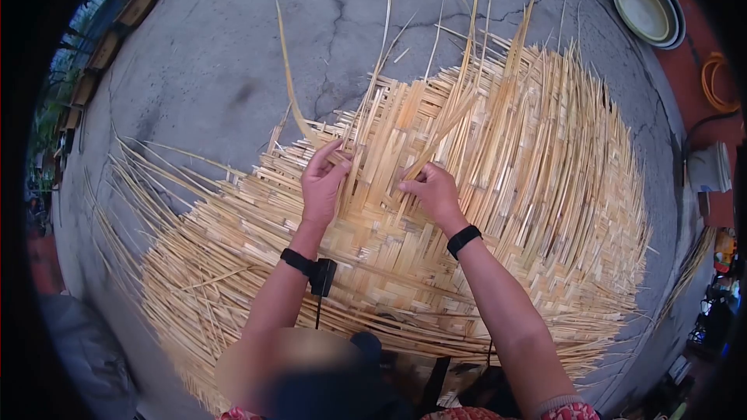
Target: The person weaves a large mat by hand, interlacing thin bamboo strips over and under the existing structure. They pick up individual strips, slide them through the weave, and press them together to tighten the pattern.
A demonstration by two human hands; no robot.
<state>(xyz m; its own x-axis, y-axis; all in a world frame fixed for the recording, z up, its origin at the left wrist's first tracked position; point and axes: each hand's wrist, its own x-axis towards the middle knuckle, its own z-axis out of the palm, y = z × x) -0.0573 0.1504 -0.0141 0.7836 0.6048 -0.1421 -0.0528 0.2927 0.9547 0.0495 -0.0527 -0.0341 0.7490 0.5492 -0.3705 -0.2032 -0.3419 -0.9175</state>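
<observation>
A large woven bamboo mat (389, 245) lies beneath both my hands, with long loose strips standing out from its edges. My left hand (320, 183) is closed, thumb against fingers, on a bamboo strip (289, 93) that curves up and away over the far edge. To its right, my right hand (432, 193) pinches another strip or small bundle (445, 134) slanting up to the right. Raised strips (359, 136) stand between the two hands. Each wrist wears a black band, and the left one carries a small black box (323, 276).
Cracked grey concrete (226, 54) surrounds the mat. Nested basins (644, 9) stand at the far right, near an orange hose coil (717, 82). Planter boxes (109, 47) line the left side. A dark grey covered object (85, 354) is at lower left.
</observation>
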